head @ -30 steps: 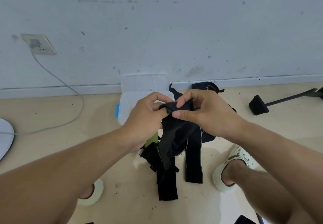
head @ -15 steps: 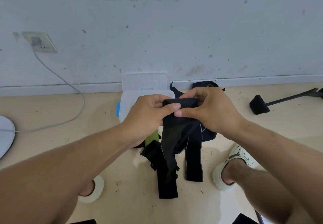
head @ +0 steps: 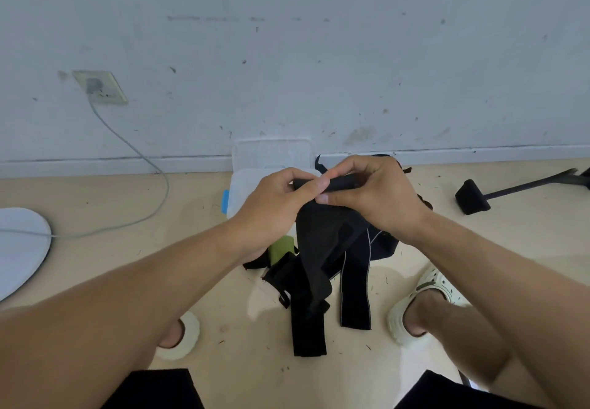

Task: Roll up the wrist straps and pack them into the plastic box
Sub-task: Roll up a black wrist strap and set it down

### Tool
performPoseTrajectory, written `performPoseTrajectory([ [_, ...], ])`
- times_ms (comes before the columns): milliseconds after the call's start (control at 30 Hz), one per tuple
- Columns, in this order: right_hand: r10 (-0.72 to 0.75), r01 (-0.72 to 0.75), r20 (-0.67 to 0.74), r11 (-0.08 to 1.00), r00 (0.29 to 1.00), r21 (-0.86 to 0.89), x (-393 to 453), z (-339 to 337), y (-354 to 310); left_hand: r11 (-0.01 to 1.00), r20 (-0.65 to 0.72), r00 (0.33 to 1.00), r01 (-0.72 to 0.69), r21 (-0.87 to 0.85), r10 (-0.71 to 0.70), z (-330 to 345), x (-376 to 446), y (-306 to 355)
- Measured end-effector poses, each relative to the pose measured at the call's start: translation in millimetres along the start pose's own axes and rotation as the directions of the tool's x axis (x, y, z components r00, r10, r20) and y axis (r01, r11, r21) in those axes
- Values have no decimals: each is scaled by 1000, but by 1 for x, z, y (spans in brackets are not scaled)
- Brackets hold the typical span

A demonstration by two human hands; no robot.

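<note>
The person is at the rolling step: the top end of one black wrist strap (head: pixel 319 249) is turned into a tight little roll (head: pixel 338 183), held above the plastic box (head: pixel 238 191). The left hand (head: pixel 274 204) pinches the roll's left end between thumb and curled fingers, and the right hand (head: pixel 380 191) curls round its right end, thumb underneath. Both hands touch the roll and nearly meet across it, just in front of the box. The unrolled tail hangs down from the roll, and its lower end lies on the floor (head: pixel 223 281), nearer the person than the box. More loose straps (head: pixel 356 287) lie in a heap on the floor, just in front of the box and to its right.

The box stands open against the wall, its lid (head: pixel 271 153) leaning up behind it. Whether anything lies inside cannot be told.

The next move probably calls for turning the roll further while keeping the strap taut, so the coil stays tight.
</note>
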State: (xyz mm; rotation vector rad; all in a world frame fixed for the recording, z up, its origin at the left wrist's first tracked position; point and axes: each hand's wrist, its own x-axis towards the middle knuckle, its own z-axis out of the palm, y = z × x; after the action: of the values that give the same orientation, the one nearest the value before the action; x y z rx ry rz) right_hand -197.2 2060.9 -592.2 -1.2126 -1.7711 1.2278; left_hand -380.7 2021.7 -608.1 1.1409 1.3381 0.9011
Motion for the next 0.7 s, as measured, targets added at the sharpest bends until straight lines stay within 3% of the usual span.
performPoseTrajectory([
  [167, 98, -99, 159, 995, 983, -1, -9, -15, -29, 997, -45, 996, -79, 5, 79, -16, -17, 16],
  [267, 87, -108, 195, 989, 977, 98, -15, -21, -44, 986, -36, 986, -165, 2, 165, -20, -31, 32],
  [367, 66, -86, 245, 994, 967, 74, -24, -22, -58, 971, -58, 970, -237, 27, 238, -16, -41, 41],
  [567, 28, -28, 168, 1000, 985, -2, -23, -17, -43, 972, -141, 961, -236, 17, 236, -7, -38, 24],
  [700, 35, -44, 76, 992, 996, 116, -18, -4, -14, 984, -167, 973, -170, -48, 160, 2, -24, 1],
])
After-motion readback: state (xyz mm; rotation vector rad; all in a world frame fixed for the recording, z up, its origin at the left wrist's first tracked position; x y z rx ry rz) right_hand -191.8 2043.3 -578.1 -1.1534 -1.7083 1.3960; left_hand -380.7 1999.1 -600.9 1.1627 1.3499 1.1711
